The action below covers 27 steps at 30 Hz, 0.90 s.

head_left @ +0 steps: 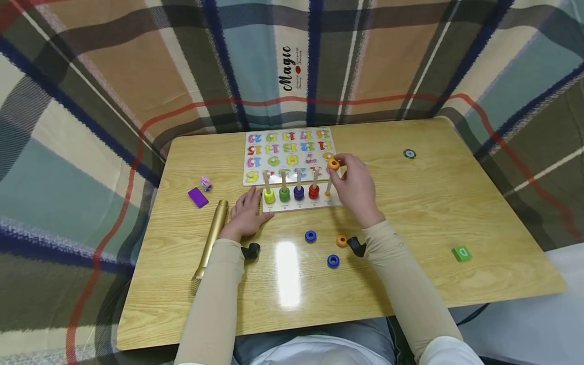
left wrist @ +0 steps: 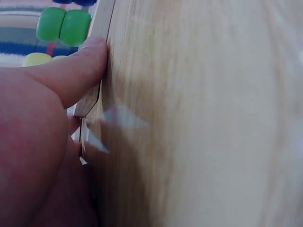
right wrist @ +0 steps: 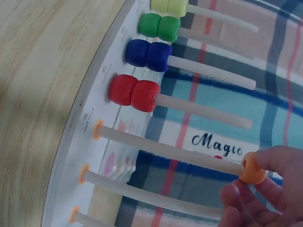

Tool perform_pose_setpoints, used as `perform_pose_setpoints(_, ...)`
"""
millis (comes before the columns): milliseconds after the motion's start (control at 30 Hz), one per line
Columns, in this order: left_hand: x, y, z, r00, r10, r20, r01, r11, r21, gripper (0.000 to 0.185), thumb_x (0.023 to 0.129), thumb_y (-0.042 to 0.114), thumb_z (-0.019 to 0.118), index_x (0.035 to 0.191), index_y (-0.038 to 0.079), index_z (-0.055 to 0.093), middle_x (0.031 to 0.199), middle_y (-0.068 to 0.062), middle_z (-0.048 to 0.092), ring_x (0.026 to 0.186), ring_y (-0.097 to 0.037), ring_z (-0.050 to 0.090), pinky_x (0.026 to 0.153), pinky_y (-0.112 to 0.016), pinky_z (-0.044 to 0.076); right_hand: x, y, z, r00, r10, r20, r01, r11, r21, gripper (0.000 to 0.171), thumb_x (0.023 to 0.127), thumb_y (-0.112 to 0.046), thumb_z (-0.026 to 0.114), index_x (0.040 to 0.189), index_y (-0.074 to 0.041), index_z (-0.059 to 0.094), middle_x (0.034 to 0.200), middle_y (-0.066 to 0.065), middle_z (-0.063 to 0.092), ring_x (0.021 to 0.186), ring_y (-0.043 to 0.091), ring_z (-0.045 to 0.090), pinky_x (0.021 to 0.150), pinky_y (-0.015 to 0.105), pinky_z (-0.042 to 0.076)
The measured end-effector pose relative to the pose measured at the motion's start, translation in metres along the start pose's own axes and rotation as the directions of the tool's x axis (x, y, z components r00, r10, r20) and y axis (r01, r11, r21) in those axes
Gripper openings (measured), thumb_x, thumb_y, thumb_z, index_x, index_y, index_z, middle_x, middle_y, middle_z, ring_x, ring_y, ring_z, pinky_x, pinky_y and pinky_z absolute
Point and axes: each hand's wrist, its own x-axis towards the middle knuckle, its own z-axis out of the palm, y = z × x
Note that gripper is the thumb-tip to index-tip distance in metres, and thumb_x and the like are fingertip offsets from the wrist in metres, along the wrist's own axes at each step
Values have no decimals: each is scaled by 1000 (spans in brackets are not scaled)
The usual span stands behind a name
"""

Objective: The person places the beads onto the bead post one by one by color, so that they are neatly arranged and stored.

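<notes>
My right hand [head_left: 358, 190] pinches an orange bead [right wrist: 254, 169] between thumb and fingers. In the right wrist view the bead sits right at the top end of a bare wooden peg [right wrist: 170, 146]. That peg stands on a white counting board [head_left: 296, 205], beside pegs with yellow [head_left: 269, 196], green [head_left: 285, 194], blue [head_left: 298, 193] and red [head_left: 314, 191] beads, stacked two each on the green, blue and red ones. My left hand [head_left: 247, 215] rests at the board's left end, thumb [left wrist: 87, 59] against its front edge, other fingers extended.
Two blue beads [head_left: 311, 236] and an orange bead [head_left: 341, 241] lie in front. A number puzzle board [head_left: 289, 154] lies behind. At left are a gold tube [head_left: 213, 238], a purple block [head_left: 198, 197] and a small crumpled item [head_left: 206, 183]; at right, a green block [head_left: 462, 254] and round disc [head_left: 409, 153].
</notes>
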Motion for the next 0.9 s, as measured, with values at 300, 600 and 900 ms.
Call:
perform_pose_setpoints(300,4,3,3,1000,-4,-5,4,1000,10,85,102,48,56,165,19,8,174,-7,-11,158,-39,-6,125,-65,2,3,7,-2,1000,17,8,-17,999,-39,39,100,-27,65,136,-13,61,123,11,67,86,24,63,64,36,49)
perform_pose_setpoints(600,6,7,6,1000,-14,-4,14,1000,1,84,102,47,56,165,18,8,174,-7,-10,158,-39,-6,124,-65,2,-11,26,-16,996,-9,90,9,1000,1,29,99,-20,65,124,-5,65,112,13,70,82,25,62,66,34,46)
perform_pose_setpoints(900,9,9,7,1000,-25,-9,25,1000,-10,84,102,47,55,165,19,8,173,-7,-12,158,-40,-7,124,-66,1,-56,83,-14,726,-117,677,108,993,56,36,95,-27,74,126,-11,66,117,8,64,101,20,58,89,39,50)
